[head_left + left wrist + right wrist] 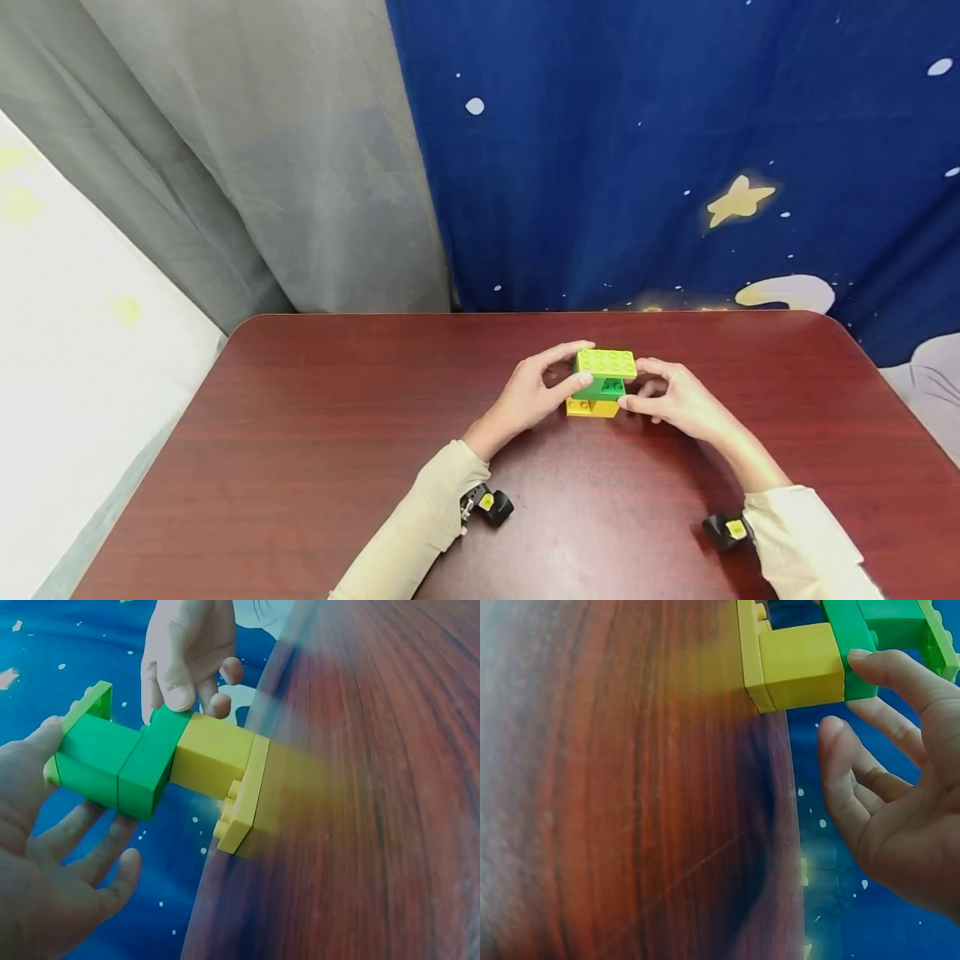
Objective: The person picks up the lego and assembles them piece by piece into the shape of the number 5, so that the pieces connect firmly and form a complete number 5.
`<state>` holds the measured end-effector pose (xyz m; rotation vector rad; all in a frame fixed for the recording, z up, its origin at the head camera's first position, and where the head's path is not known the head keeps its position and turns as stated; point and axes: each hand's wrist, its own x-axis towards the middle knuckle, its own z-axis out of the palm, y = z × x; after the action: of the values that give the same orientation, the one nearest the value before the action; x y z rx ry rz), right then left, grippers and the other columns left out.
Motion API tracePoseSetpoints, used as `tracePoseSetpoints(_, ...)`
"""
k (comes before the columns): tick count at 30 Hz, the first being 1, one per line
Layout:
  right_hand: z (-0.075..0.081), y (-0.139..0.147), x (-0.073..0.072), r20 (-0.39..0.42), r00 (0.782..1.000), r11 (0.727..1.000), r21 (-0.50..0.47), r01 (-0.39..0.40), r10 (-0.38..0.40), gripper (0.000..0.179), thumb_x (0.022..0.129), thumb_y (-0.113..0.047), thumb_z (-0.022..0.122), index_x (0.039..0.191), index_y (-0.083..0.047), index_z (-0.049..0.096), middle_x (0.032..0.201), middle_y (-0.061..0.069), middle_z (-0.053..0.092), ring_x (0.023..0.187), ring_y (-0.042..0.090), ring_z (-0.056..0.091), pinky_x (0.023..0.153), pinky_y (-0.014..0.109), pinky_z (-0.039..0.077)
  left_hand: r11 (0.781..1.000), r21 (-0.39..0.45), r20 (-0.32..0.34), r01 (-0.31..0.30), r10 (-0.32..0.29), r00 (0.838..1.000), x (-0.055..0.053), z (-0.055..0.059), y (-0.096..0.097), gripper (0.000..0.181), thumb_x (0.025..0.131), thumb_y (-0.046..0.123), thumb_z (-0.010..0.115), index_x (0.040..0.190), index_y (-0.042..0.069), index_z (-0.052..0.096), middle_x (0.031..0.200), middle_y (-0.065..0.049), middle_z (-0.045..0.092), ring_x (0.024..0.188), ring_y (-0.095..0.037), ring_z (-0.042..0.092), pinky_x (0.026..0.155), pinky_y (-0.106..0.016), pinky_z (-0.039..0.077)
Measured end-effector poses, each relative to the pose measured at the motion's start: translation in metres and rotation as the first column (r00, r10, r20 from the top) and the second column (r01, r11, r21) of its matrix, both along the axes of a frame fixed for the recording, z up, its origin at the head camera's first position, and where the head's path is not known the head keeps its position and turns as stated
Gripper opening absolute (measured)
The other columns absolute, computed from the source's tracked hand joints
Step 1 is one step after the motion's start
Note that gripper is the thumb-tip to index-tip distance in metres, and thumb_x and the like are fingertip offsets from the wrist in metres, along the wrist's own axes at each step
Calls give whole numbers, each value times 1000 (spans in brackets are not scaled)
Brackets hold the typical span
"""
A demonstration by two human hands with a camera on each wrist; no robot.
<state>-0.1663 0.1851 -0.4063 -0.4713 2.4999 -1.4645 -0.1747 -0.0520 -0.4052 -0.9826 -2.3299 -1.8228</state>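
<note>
A stack of toy building bricks stands upright on the table's far half, between both hands. Its top is a lime-green studded brick (617,367). Two green bricks (97,750) follow below, then a yellow brick (214,754) on a thin yellow base brick (249,799) with studs showing at one side. The left hand (528,396) grips the upper part from the left, thumb in front and fingers behind. From the right, the right hand (686,404) pinches the lower green brick (851,634), thumb on its front; its other fingers are loosely bent.
The reddish-brown wooden table (315,433) has rounded far corners. Behind it hang a grey curtain (300,167) and a blue curtain (600,167) with stars. Black wrist cameras with yellow marks sit at the left cuff (497,507) and right cuff (723,532).
</note>
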Motion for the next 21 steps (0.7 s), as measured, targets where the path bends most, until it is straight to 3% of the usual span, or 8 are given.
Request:
tracePoseSetpoints(2, -2, 0, 1, 37, 999, 1000, -21, -3, 4, 41, 80, -15, 74, 115, -3, 55, 86, 15, 66, 68, 31, 62, 54, 37, 50, 999, -32, -30, -5, 4, 1000, -3, -8, -1, 47, 88, 13, 65, 133, 11, 51, 112, -8, 60, 93, -17, 61, 76, -32, 50)
tracePoseSetpoints(6, -5, 0, 1, 49, 999, 999, -45, -1, 3, 42, 81, -16, 72, 117, -2, 54, 93, 17, 66, 75, 31, 64, 57, 38, 51, 995, -95, -80, -34, 27, 996, -5, -13, -4, 56, 87, 15, 66, 139, 21, 45, 109, -2, 56, 94, -11, 57, 76, -34, 50)
tracePoseSetpoints(10, -5, 0, 1, 15, 1000, 1000, -9, 7, -7, 32, 82, -19, 72, 106, -4, 57, 87, 13, 65, 66, 28, 61, 50, 35, 48, 991, -127, -84, -50, 40, 996, -4, -13, -4, 64, 85, 10, 67, 141, 25, 41, 109, -2, 54, 94, -10, 57, 76, -33, 50)
tracePoseSetpoints(15, 4, -5, 3, -70, 997, 999, 38, 22, -19, 20, 82, -17, 72, 91, -5, 58, 73, 9, 57, 54, 18, 50, 45, 26, 38, 989, -131, -78, -75, 65, 995, -4, -14, -4, 67, 83, 5, 67, 142, 22, 39, 110, -4, 55, 95, -12, 57, 77, -32, 50)
tracePoseSetpoints(21, -4, -1, -1, -140, 990, 997, 69, 32, -22, 28, 83, -22, 71, 102, -3, 62, 74, 6, 48, 57, 11, 45, 51, 26, 33, 988, -80, -28, -133, 131, 991, -7, -17, -3, 46, 82, 9, 70, 122, 9, 46, 105, -5, 60, 93, -13, 60, 76, -29, 50)
